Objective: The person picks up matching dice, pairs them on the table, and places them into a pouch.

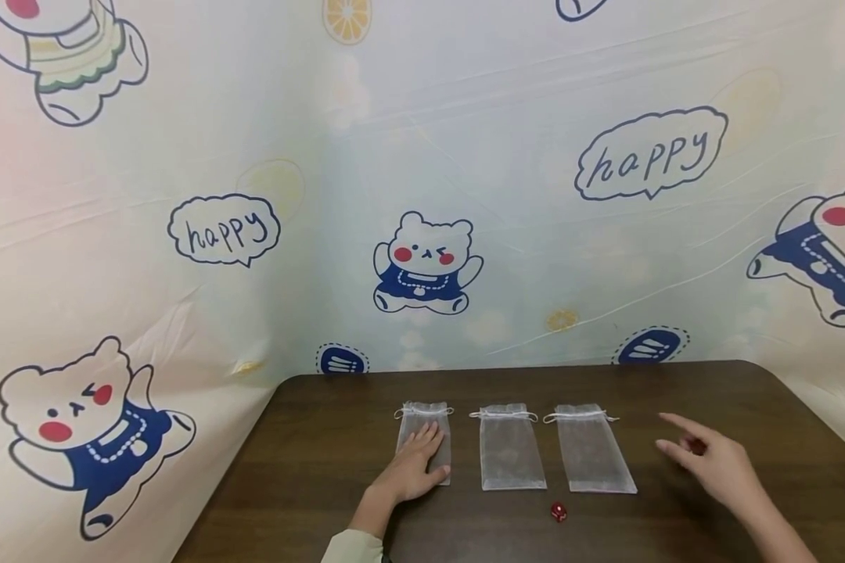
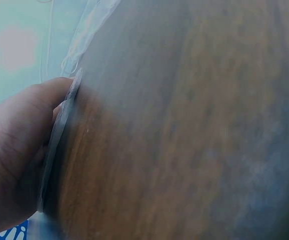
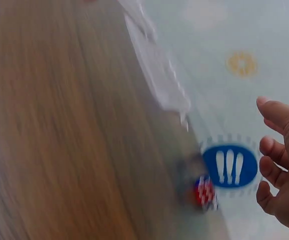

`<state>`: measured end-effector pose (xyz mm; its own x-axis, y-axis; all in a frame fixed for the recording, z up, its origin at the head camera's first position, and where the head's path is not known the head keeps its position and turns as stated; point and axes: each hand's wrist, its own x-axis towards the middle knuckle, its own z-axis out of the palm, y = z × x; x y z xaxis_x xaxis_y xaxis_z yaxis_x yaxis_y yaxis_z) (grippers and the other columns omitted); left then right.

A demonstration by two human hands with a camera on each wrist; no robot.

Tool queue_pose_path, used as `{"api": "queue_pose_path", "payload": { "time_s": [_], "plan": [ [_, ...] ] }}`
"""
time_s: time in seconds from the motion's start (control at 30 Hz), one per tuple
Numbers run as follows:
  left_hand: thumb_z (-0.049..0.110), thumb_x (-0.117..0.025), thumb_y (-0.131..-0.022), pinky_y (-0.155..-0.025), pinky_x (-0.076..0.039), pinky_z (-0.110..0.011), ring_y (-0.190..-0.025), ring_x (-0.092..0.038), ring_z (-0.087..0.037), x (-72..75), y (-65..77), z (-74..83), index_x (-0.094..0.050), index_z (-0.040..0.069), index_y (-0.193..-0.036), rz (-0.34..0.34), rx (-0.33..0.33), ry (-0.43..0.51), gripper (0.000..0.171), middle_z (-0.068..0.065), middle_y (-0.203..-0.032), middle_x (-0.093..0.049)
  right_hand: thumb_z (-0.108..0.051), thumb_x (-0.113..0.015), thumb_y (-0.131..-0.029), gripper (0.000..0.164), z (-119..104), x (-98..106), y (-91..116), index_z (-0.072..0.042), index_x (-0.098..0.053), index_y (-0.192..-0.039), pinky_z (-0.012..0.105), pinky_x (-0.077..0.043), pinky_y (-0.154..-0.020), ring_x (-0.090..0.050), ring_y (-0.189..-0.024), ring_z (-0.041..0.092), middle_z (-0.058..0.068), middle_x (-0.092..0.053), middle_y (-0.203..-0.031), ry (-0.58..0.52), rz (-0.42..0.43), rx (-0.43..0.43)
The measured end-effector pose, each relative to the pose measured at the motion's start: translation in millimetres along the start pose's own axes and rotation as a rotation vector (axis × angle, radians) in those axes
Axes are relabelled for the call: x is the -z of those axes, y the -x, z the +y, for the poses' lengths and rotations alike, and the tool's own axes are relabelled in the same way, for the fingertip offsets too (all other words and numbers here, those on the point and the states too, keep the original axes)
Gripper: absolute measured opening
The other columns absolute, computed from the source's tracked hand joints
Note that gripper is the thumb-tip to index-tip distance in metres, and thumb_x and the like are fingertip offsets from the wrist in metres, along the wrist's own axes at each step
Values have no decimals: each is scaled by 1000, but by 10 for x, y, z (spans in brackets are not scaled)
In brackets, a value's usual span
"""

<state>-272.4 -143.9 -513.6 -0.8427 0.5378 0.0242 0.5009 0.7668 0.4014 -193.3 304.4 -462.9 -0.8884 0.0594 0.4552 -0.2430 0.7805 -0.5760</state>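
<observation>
Because our left hand (image 1: 411, 465) lies on the left bag (image 1: 444, 450), fingers straight, a sideways slip could drag it askew; our right hand (image 1: 714, 461), fingers loosely bent and empty, hangs beside the right bag (image 1: 596, 453).

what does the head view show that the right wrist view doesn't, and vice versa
Only the head view: the left hand on the leftmost bag, bear prints, "happy" bubbles.
Only the right wrist view: blue marks on a blurred red thing; I can't tell if it's the head view's small red object.
Both: right hand, table, at least one bag, blue oval print.
</observation>
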Motion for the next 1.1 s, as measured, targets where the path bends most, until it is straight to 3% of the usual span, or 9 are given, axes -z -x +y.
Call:
{"api": "queue_pose_path", "payload": {
  "time_s": [0.13,0.27,0.6,1.0,1.1],
  "plan": [
    [40,-47,-94,-109,-13,-46,-138,-14,-29,3,-3,-2,-30,2,-143,9,-8,-7,65,-14,-150,-21,-30,-67,-85,42,240,112,3,-1,-60,-115,26,-28,-45,-35,-52,6,-4,-44,-63,20,-25,-125],
    [40,-47,-94,-109,-13,-45,-138,-13,-28,5,-7,-2,-29,3,-144,12,-2,-8,65,-13,-150,-20,-31,-63,-88,45,416,157,8,3,-58,-117,27,-28,-43,-34,-49,8,-1,-43,-64,44,-76,-176],
    [40,-48,-94,-109,-14,-47,-137,-15,-31,6,8,3,-30,1,-143,24,-15,1,65,-15,-149,-22,-36,-61,-89,51,606,119,68,6,-58,-119,27,-26,-48,-33,-50,12,-1,-40,-60,150,-270,-203],
    [42,-47,-94,-109,-13,-45,-138,-14,-28,-7,8,1,-30,3,-144,11,0,-12,65,-13,-150,-21,-28,-65,-85,40,624,53,120,2,-64,-112,27,-25,-47,-32,-48,11,-3,-42,-57,180,-267,-186],
    [41,-48,-94,-109,-13,-45,-138,-13,-28,-11,6,0,-30,3,-144,9,0,-11,65,-13,-150,-21,-25,-67,-84,36,612,55,111,1,-66,-109,28,-28,-49,-35,-51,12,-2,-49,-59,183,-279,-183]
  ]
}}
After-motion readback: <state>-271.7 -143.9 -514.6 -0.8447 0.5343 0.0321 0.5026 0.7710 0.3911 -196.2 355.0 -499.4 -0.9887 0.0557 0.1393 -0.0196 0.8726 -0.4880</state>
